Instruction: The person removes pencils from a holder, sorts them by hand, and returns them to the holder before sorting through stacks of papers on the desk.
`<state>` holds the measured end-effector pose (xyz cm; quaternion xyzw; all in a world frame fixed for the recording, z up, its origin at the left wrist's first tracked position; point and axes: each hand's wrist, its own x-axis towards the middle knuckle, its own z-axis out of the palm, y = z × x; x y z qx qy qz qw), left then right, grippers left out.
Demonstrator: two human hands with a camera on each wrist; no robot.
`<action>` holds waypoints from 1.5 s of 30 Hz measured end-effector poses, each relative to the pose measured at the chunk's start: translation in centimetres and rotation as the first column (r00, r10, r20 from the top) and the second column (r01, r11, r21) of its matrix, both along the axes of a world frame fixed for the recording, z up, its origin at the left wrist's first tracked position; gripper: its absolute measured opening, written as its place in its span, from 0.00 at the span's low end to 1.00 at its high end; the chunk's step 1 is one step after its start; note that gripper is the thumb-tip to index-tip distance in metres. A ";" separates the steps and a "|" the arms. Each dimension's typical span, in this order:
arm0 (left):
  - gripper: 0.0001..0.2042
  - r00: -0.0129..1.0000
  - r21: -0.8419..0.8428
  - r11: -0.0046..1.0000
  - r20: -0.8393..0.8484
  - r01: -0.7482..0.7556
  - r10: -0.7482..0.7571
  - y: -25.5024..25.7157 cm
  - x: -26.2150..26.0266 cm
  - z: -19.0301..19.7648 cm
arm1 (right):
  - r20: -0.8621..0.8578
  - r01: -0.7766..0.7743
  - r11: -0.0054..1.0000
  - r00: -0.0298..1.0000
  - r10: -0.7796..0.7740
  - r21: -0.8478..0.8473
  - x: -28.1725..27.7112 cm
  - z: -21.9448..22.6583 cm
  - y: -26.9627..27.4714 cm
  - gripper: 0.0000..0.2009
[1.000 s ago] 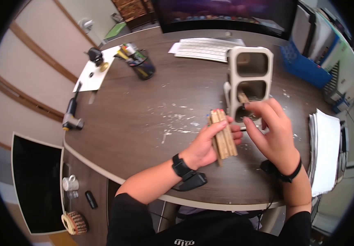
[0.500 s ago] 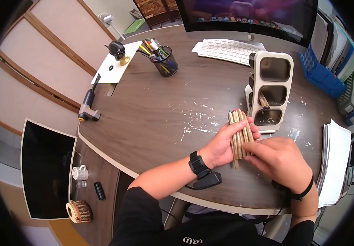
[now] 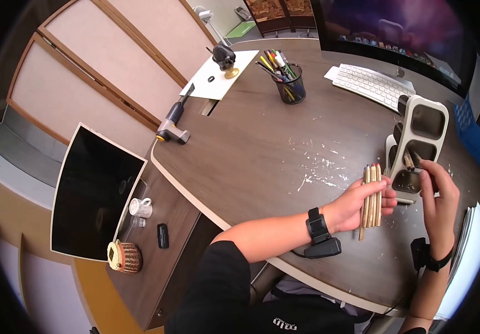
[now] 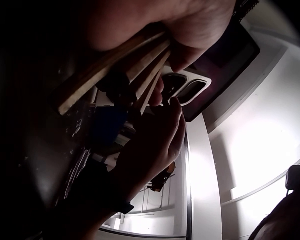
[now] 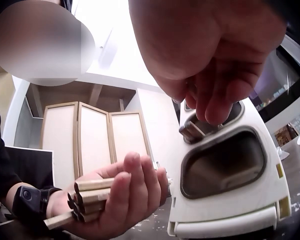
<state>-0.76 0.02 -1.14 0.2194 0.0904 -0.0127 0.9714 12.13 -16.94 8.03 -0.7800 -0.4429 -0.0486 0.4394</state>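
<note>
My left hand (image 3: pixel 351 206) grips a bundle of several wooden colored pencils (image 3: pixel 371 214), tips pointing away and thumb across them. The blunt ends of the pencils (image 5: pixel 90 200) show in the right wrist view. A cream organizer (image 3: pixel 427 100) with three dark compartments stands to the right of the bundle. My right hand (image 3: pixel 440 192) is at its middle compartment, thumb and forefinger pinching a thin pencil that slants into the opening. Other pencils (image 3: pixel 408 161) stick out of that same compartment. In the right wrist view, the curled fingers hide most of the pinched pencil.
White scraps (image 3: pixel 320 170) lie scattered over the desk. A mesh cup of pens (image 3: pixel 289 89), a keyboard (image 3: pixel 370 86) and a monitor (image 3: pixel 390 33) stand toward the back. A stack of paper (image 3: pixel 468 261) lies at right, a cordless tool (image 3: pixel 173 125) at the left edge.
My right hand went from the organizer to the bundle, pinched a pencil there, and is back at the middle compartment. The left hand keeps its grip. The head view has turned left.
</note>
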 end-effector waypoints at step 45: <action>0.16 0.997 0.038 0.998 -0.066 -0.046 0.048 0.6 -1.2 0.7 | 0.251 -0.114 0.988 0.958 0.138 -0.107 0.7 1.6 -0.5 0.12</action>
